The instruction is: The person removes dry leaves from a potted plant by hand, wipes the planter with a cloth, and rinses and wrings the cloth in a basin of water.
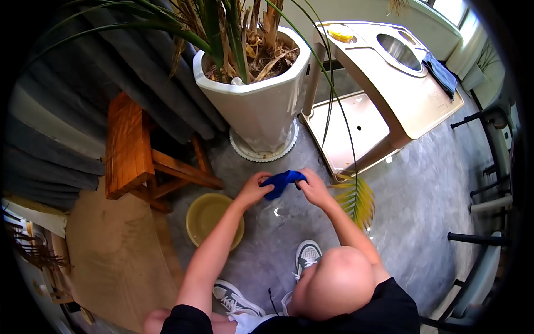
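Observation:
A bunched blue cloth [281, 183] is stretched between my two hands, above the grey floor in front of the plant pot. My left hand [255, 190] grips its left end, with the fingers closed round the fabric. At the other end my right hand [313, 186] pinches the cloth, which looks twisted in the middle. Below and left of my left hand a yellow-green basin [201, 218] stands on the floor, partly covered by my left forearm. What lies in the basin, if anything, I cannot make out.
A tall white pot [253, 111] with a leafy plant stands on a saucer [243, 154] ahead. Left of it is a wooden bench [129, 147]. A beige cart [384, 89] with a steel bowl [399, 51] and a folded cloth [439, 75] stands right. Chairs [478, 273] line the right edge.

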Available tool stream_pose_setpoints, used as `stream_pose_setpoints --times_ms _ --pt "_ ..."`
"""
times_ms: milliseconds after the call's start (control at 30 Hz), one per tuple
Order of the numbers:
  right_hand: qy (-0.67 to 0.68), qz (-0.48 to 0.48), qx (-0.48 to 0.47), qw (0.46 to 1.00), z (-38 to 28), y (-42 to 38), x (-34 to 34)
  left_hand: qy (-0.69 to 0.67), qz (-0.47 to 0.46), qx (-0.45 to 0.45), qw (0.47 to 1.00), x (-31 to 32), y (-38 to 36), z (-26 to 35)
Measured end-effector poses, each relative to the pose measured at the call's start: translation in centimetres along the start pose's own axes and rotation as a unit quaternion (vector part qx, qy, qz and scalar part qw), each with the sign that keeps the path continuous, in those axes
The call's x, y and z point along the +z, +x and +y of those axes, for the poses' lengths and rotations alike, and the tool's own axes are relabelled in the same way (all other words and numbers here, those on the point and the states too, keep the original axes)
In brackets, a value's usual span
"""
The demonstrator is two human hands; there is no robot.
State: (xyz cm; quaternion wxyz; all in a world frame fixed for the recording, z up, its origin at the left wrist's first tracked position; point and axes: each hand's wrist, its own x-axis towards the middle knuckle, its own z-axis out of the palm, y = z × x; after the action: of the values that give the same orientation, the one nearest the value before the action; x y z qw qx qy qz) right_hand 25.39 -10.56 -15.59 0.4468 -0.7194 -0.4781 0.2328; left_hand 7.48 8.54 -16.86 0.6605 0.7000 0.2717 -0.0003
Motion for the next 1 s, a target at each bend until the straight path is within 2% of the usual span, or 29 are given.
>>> stream_pose_setpoints --times_ms 33,67,100,133,167,200,267,333,367,400,433,467,500,533,600,633,667,700,733,800,867,900,933,1000 --pt "0.040 0.018 -0.010 0.999 -1.6 -0.3 0.3 0.000 -0.002 -0.003 1.000 0.1 0.6 -1.1" --pt "0.039 0.018 -0.008 0.999 -3.1 -0.8 0.5 0.052 0.023 0.040 0.998 0.4 1.6 -2.3" --pt "-0.018 0.012 -0.014 1.000 -4.5 -1.3 0.8 0.103 0.050 0.083 0.990 0.7 2.4 -3.1" --pt "-0.075 0.006 -0.019 0.997 -5.5 -1.7 1.2 0.102 0.048 0.082 0.990 1.1 2.4 -2.1" --pt "-0.090 -0.004 -0.063 0.994 -6.1 -2.0 1.5 -0.006 0.090 0.076 0.993 1.6 2.3 -1.1" --pt "-0.089 -0.005 -0.059 0.994 -6.1 -2.1 2.2 -0.113 0.132 0.069 0.982 2.1 1.8 0.3" --pt "-0.095 0.021 -0.183 0.978 -5.5 -2.1 3.7 -0.143 0.148 0.050 0.977 2.7 1.0 1.8" --pt "-0.067 0.041 -0.158 0.984 -3.0 -2.2 5.9 -0.229 0.116 0.012 0.966 2.6 0.5 2.2" --pt "0.027 0.163 -0.080 0.983 -1.9 -1.9 7.4 -0.287 0.088 -0.011 0.954 2.4 0.3 2.4" --pt "0.121 0.280 0.002 0.952 -0.4 -1.6 8.7 -0.287 0.090 -0.014 0.954 2.2 0.2 2.1" --pt "0.263 0.230 0.081 0.933 0.4 -0.8 9.3 -0.348 0.057 -0.027 0.935 1.9 0.2 1.6" --pt "0.264 0.230 0.081 0.933 1.2 -0.9 9.1 -0.406 0.023 -0.038 0.913 1.8 0.3 1.1" --pt "0.444 0.088 0.179 0.874 -0.5 -0.4 7.5 -0.401 0.012 -0.020 0.916 1.8 0.7 0.0" --pt "0.594 -0.060 0.264 0.758 -1.8 -0.1 6.3 -0.400 0.012 -0.020 0.916 1.9 0.9 -0.1" --pt "0.584 -0.036 0.251 0.771 -2.1 0.6 6.5 -0.408 0.062 -0.002 0.911 2.1 1.6 -0.6" --pt "0.561 -0.057 0.306 0.767 -1.7 0.8 6.3 -0.387 0.124 -0.005 0.914 2.4 1.8 -1.1" --pt "0.536 -0.078 0.361 0.759 -1.2 1.0 6.1 -0.388 0.124 -0.007 0.913 2.4 1.9 -1.6" --pt "0.518 -0.059 0.375 0.767 -0.1 1.1 6.0 -0.321 0.148 -0.058 0.934 2.3 1.7 -1.2" --pt "0.507 0.002 0.357 0.784 1.8 1.3 6.5 -0.252 0.170 -0.108 0.947 2.3 1.8 -1.1" --pt "0.453 0.141 0.335 0.814 6.1 2.8 6.1 -0.238 0.181 -0.098 0.949 2.1 1.8 -1.6" --pt "0.213 0.230 0.235 0.920 10.5 5.5 4.8 -0.222 0.191 -0.090 0.952 1.8 1.7 -2.9" --pt "0.069 0.267 0.199 0.940 10.7 7.2 3.8 -0.229 0.174 -0.098 0.953 1.5 1.7 -4.0" --pt "-0.076 0.297 0.160 0.938 10.6 8.9 2.9 -0.237 0.156 -0.107 0.953 1.4 1.4 -4.9" --pt "-0.161 0.279 0.146 0.935 10.4 11.8 2.0 -0.235 0.155 -0.116 0.953 1.5 0.5 -5.3"
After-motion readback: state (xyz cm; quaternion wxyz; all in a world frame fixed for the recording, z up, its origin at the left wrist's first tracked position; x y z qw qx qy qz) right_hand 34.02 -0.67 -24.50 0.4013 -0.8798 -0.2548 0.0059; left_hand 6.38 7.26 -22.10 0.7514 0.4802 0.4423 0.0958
